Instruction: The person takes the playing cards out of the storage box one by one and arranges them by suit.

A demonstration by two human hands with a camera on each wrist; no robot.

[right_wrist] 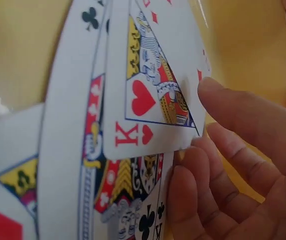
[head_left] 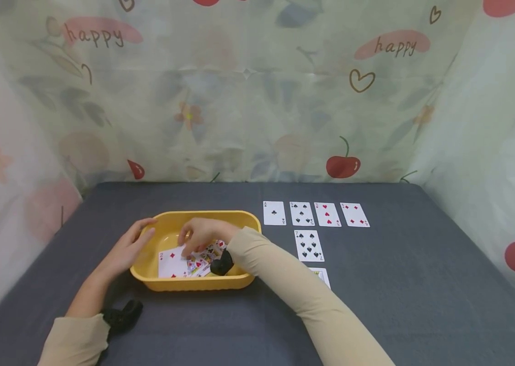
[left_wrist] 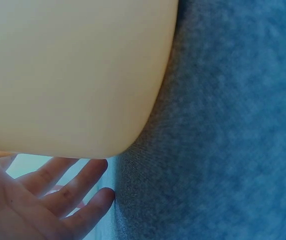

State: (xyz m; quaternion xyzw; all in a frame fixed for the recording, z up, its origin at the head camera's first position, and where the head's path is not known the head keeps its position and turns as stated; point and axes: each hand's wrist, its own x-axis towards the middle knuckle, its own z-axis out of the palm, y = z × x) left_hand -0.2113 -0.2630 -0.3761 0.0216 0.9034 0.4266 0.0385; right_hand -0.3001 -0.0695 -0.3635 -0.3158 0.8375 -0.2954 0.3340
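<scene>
A yellow plastic tray holds several loose playing cards. The left hand is at the tray's left end, fingers loosely extended along the outer wall; in the left wrist view its fingers lie beside the tray's side. Inside the tray, the right hand pinches the edge of the two of diamonds, thumb on its face and other fingers curled by its edge. Close up, the king of hearts overlaps that card, and a king of clubs lies beneath.
Right of the tray, a row holds an ace of clubs, five of spades, three of hearts and a diamond card. Below are the seven of spades and a card partly behind the right forearm. Patterned curtains surround the dark tabletop.
</scene>
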